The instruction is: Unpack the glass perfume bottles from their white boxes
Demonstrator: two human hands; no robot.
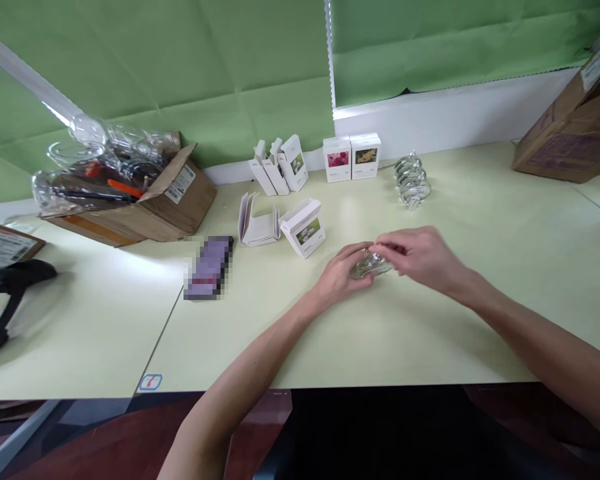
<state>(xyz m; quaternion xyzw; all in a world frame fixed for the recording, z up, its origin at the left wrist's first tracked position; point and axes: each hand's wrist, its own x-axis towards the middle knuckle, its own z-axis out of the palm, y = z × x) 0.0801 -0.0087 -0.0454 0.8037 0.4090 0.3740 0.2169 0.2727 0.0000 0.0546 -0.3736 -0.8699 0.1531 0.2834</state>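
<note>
On the table in front of me, my left hand (pixel 341 275) curls its fingers and thumb round a small clear glass-like piece (pixel 371 265), which looks like a little bottle or dish. My right hand (pixel 423 257) reaches in from the right, its fingertips pinched together at the top of that piece. What those fingertips grip, if anything, is too small to tell. Left of my left hand stands a white box (pixel 305 230) with a flower picture and its top flap up. Beside it lies a folded white carton (pixel 260 227).
Several narrow white boxes (pixel 294 164) and two flower-picture boxes (pixel 351 159) stand along the wall. A clear, shiny ribbed object (pixel 411 179) lies behind my right hand. Leftward are a blurred phone-like slab (pixel 210 267), a filled cardboard box (pixel 180 207) and a black device (pixel 15 287).
</note>
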